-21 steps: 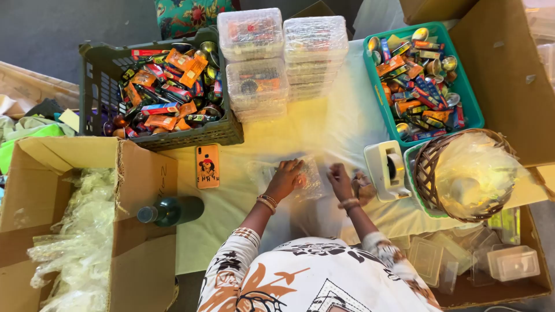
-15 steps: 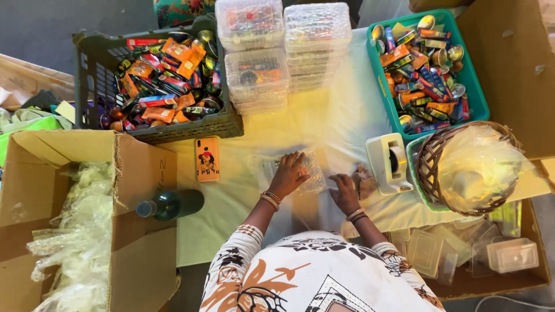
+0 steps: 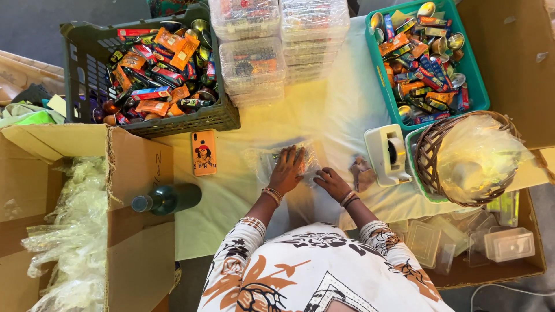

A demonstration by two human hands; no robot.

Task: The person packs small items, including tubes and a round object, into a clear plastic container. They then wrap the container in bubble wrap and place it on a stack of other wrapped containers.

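Note:
My left hand [image 3: 287, 169] lies flat on a clear plastic container [image 3: 272, 160] filled with small colourful items, pressing it onto the white cloth [image 3: 324, 115]. My right hand [image 3: 332, 182] rests just right of it, fingers curled at the container's edge; what it grips is hidden. Both wrists wear bangles. A small crumpled wrapper [image 3: 361, 171] lies to the right of my right hand.
An orange phone [image 3: 204, 152] and a dark bottle [image 3: 167, 199] lie to the left. A black crate [image 3: 144, 69] and a teal basket [image 3: 430, 58] hold packets and tins. Stacked filled containers [image 3: 277, 46] stand behind. A tape dispenser [image 3: 388, 155], wicker basket [image 3: 462, 159] and cardboard boxes [image 3: 69, 219] surround.
Both hands stay on the clear container; my left hand has spread flatter over it and my right hand has shifted slightly closer to its edge.

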